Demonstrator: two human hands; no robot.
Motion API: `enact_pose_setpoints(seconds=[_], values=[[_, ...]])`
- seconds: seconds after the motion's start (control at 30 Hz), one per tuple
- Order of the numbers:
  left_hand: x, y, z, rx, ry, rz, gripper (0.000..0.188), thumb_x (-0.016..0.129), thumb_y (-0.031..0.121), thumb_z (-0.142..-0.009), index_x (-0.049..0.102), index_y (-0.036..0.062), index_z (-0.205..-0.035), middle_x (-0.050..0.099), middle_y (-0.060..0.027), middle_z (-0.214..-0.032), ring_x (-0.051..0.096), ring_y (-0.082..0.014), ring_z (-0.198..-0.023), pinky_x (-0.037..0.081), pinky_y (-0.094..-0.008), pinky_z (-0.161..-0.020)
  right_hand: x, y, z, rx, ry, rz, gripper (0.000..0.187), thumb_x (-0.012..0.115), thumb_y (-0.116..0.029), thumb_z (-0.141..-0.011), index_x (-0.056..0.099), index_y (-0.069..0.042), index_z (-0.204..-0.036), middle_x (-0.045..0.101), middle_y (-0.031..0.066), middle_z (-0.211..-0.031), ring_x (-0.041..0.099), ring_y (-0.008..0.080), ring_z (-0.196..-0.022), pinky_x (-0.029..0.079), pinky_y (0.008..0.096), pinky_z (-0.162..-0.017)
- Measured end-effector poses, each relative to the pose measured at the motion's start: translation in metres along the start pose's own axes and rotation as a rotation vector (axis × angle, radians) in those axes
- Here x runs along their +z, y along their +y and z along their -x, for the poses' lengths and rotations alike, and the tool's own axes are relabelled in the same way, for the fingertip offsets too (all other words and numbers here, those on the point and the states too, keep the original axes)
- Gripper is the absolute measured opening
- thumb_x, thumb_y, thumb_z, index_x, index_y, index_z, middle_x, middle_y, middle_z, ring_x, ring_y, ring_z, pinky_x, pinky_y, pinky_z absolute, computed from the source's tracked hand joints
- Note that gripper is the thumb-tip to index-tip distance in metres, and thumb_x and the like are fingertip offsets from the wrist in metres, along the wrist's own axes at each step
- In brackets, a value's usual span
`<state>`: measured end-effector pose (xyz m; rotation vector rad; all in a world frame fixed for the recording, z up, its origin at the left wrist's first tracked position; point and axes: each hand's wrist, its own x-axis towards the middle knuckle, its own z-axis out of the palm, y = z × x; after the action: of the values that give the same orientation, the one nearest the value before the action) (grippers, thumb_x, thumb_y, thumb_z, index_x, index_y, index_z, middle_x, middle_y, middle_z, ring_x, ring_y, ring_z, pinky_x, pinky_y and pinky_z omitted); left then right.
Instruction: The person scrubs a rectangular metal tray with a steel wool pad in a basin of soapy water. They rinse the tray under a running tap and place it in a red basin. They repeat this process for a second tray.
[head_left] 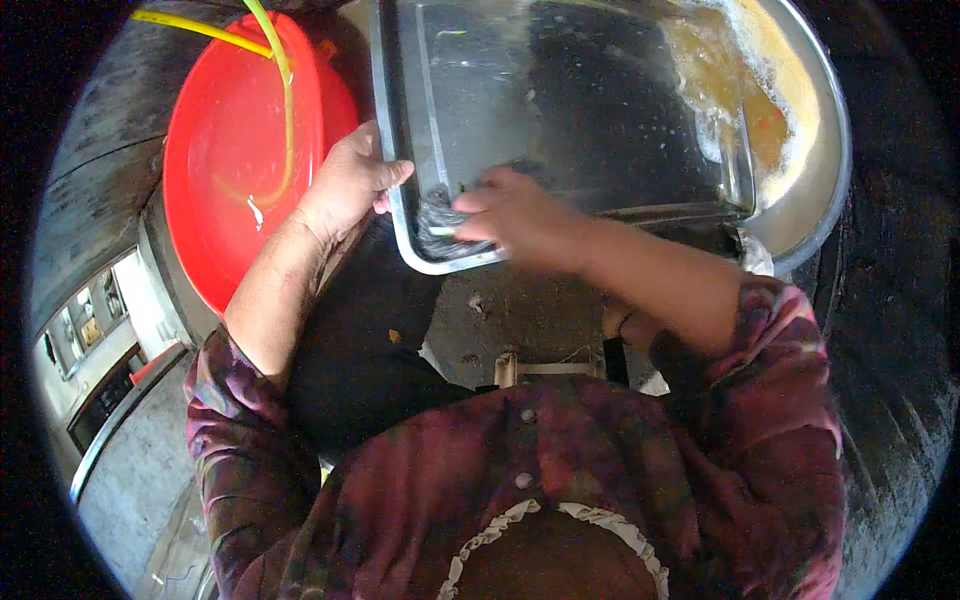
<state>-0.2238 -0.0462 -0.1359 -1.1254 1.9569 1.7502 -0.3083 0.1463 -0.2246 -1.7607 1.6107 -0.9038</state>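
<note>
tub (225, 120) left of tray (600, 100), basin (828, 165) right

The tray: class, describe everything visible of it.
Shallow and rectangular, the tray looks wet and dark inside, its pale rim metallic-looking. Its right end dips into foamy water in a round basin; the far edge is unseen. The left hand grips its left rim; the right hand holds a grey scrubber against its near corner.

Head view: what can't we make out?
All in the head view:
Left hand: most fingers hidden behind the tray.
Right hand: fingers blurred, exact grip unclear.
Scrubber: blurred, partly covered by the right hand.
Tray: far end cut off by the top edge.
Basin: bottom hidden by foam, cloudy water and tray.
</note>
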Motion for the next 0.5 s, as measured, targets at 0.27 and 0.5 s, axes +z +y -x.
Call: enact_pose_setpoints(seconds=[0.27,0.5], values=[[-0.015,0.015,-0.005,0.058,-0.003,-0.135,0.043,0.056,0.003,-0.075,0.048,-0.0002,-0.118,0.056,-0.0016,-0.083,0.049,-0.0089,-0.064,0.037,-0.0197,-0.051,-0.074,0.193,0.239,0.577,-0.257,0.306,0.031,0.054,-0.001,-0.067,0.065,-0.007,-0.096,0.055,0.0158,-0.112,0.049,0.0367,-0.106,0.041,0.0402,-0.090],[-0.008,0.021,-0.008,0.108,0.073,-0.125,0.036,0.053,0.000,-0.078,0.047,-0.0033,-0.113,0.057,-0.0035,-0.076,0.049,-0.0075,-0.054,0.036,-0.0195,-0.045,-0.048,0.229,0.204,1.131,0.065,0.372,0.049,0.052,-0.007,-0.073,0.044,-0.002,-0.122,0.050,0.0254,-0.113,0.047,0.0424,-0.105,0.038,0.0467,-0.091]])
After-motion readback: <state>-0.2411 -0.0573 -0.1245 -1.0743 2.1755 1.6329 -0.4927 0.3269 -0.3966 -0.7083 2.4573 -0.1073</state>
